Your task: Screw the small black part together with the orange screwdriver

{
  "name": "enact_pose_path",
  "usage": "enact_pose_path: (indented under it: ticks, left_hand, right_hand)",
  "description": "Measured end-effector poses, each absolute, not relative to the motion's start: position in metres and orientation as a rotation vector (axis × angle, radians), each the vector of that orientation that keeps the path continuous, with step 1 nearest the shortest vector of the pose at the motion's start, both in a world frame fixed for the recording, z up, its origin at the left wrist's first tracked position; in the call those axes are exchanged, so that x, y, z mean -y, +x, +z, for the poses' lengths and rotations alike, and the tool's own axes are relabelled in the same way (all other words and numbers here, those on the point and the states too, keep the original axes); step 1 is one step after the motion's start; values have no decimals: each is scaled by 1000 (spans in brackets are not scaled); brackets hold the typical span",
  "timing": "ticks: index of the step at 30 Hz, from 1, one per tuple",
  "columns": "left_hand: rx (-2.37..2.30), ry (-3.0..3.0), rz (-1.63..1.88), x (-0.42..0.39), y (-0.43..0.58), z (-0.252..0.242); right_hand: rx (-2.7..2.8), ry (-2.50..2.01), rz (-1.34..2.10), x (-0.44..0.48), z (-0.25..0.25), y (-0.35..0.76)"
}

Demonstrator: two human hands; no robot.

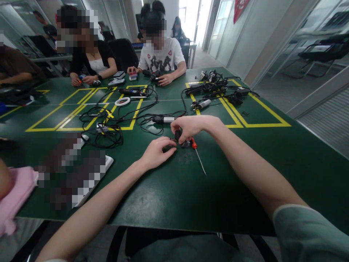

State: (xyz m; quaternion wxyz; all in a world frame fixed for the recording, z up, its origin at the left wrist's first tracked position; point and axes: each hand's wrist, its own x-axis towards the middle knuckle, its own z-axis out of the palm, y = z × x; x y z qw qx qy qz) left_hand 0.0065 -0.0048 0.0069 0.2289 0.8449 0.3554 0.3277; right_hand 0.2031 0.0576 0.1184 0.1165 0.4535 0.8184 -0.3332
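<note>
My right hand (pixel 195 127) reaches in from the right, its thumb and fingers closed on a small black part (pixel 178 135) whose kind I cannot make out. Close to it on the left, my left hand (pixel 156 153) is curled, with its fingertips at a thin dark piece (pixel 172 139) too small to name. Just below my right hand, a screwdriver with a red handle (pixel 193 143) points its metal shaft toward me. Beside that handle is a small dark rounded item (pixel 185 144), partly hidden by my fingers.
Beyond my hands lies a black and silver cylindrical tool (pixel 165 119). Tangled black cables (pixel 107 136) spread to the left; more cables and adapters (pixel 215 85) are heaped at the back right. Yellow tape (pixel 231 118) marks the green table (pixel 152 196). Other people sit across it.
</note>
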Motion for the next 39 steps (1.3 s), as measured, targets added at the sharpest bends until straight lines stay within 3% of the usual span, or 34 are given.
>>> enact_pose_path:
  ticks: [7,20,32,39]
  left_hand:
    - [-902,2243,1015,8,5,13]
    - [-981,2288,967,7,4,6]
    - [-1142,2221,823,6,5,10]
    - [-928,2308,766,13,10,11]
  right_hand:
    - [-2381,1211,-1102,-62,115,206]
    - [-2444,1336,-790,-62,117,229]
    - [-2587,1373,-781,-29,93,251]
    - [-2703,1378,-797,-28,77,261]
